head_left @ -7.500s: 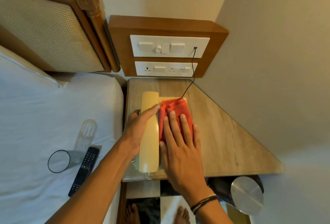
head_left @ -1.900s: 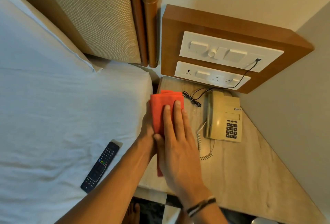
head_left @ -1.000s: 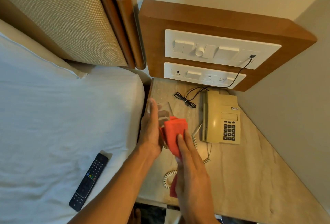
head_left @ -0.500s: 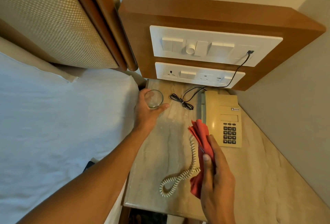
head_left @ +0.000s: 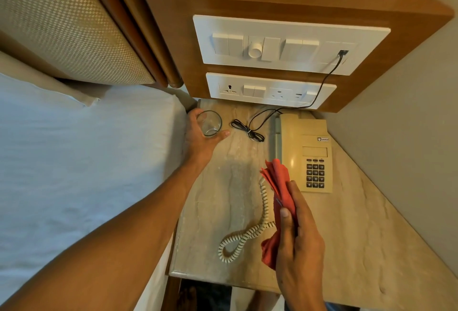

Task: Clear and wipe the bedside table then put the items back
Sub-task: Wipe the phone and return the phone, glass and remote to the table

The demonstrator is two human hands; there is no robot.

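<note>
Wiping seemed done: the left hand (head_left: 200,143) curled round the glass (head_left: 209,123) at the surface's (head_left: 347,236) eleven o'clock, phone (head_left: 307,152) at one; right hand (head_left: 300,243) pinched the cloth (head_left: 277,176).

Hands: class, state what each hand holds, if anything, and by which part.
The left hand grips the glass round its side. The right hand holds the red cloth at its middle, between thumb and fingers.
</note>
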